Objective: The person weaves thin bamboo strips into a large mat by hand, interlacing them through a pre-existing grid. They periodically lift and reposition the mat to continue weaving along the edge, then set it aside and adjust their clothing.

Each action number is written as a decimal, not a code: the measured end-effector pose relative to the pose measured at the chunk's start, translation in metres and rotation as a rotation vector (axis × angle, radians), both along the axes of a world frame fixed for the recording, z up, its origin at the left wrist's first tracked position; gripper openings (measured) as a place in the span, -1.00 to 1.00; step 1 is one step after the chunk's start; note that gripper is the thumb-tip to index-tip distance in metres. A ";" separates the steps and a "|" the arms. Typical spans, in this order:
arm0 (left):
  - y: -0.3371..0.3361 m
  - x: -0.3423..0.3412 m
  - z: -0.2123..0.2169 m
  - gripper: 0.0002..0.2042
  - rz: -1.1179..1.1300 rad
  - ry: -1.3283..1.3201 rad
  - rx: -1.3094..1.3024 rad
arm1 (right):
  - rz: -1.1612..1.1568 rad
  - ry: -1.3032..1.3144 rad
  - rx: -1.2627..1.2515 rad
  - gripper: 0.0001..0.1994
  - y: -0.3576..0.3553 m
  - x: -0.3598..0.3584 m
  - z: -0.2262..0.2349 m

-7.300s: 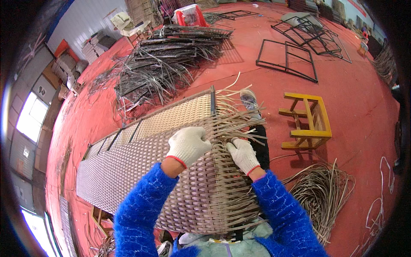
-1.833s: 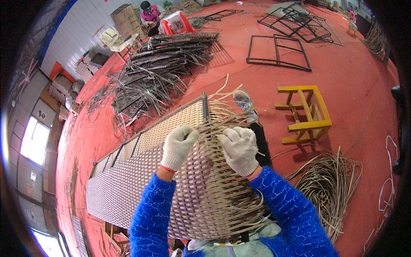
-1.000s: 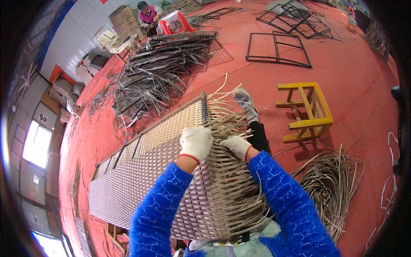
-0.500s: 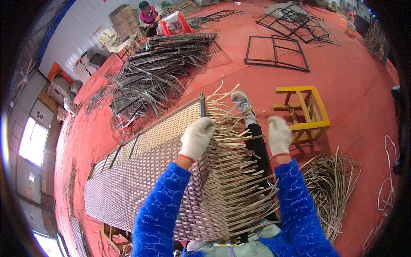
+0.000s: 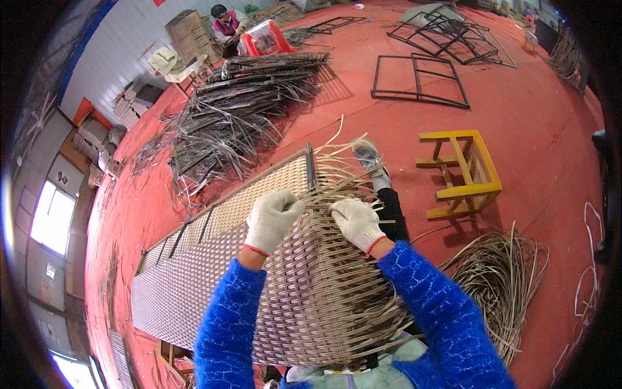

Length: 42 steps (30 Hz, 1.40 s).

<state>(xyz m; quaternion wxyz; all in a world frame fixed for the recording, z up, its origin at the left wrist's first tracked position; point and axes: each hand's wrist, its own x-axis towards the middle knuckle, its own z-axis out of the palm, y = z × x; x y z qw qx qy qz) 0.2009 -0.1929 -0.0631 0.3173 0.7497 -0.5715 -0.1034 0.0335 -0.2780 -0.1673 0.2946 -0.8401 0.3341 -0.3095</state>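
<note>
A large woven panel of brownish flat strips (image 5: 259,285) lies slanted before me, with loose strip ends (image 5: 363,285) fringing its right side. A dark frame bar (image 5: 310,167) shows at its far edge. My left hand (image 5: 273,220), in a white knit glove, is closed over the weave, thumb and fingers pinched at a strip beside the bar's lower end. Just right of it, my right hand (image 5: 356,222), gloved too, is closed on a strip among the loose ends. Its fingertips point toward the left hand. The exact grip is partly hidden by the gloves.
A yellow wooden stool (image 5: 463,172) lies on its side at the right, near a coil of loose strips (image 5: 502,285). Dark strips and frames are heaped (image 5: 240,110) at the far left. Black metal frames (image 5: 421,81) lie farther back. A person (image 5: 227,27) sits beyond the heap.
My right hand has swung left from over the floor to the panel's fringed edge. My left hand has shifted left and toward me, away from the bar.
</note>
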 end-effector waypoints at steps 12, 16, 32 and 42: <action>-0.021 -0.025 -0.027 -0.80 0.021 -0.657 0.133 | 0.191 0.081 0.370 -0.57 -0.030 0.019 -0.035; -0.027 -0.032 -0.035 -0.79 -0.010 -0.602 0.167 | 0.243 0.050 0.402 -0.60 -0.038 0.020 -0.060; -0.042 -0.035 -0.027 -0.87 -0.224 -0.090 -0.081 | 0.263 -0.685 1.083 -0.81 -0.040 -0.045 -0.016; -0.018 -0.014 0.000 -0.80 0.049 -0.044 0.301 | 0.222 0.147 0.376 -0.53 -0.031 -0.001 -0.014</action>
